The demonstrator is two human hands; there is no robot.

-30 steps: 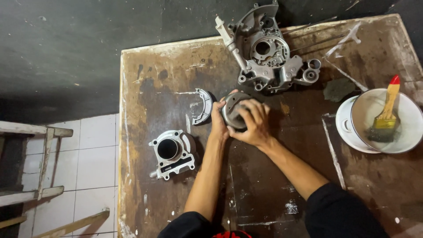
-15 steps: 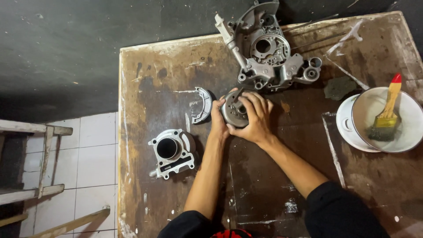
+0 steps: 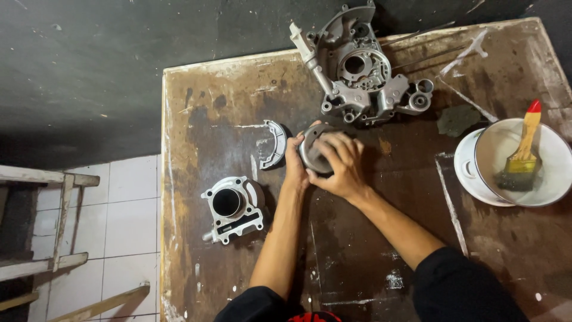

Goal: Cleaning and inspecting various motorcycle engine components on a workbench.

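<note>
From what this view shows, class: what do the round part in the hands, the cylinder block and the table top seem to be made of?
Round part, gripped by left hand and right hand: probably cast metal, dull grey.
Cylinder block: likely cast aluminium, pale matte silver with a dark bore.
Table top: apparently wood board, brown, stained, with worn whitish edges.

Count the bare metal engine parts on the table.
4: grey cast crankcase half at the far edge, finned cylinder block near left, curved metal shoe beside it, round grey part in both hands. Smaller ones may be hidden.
</note>
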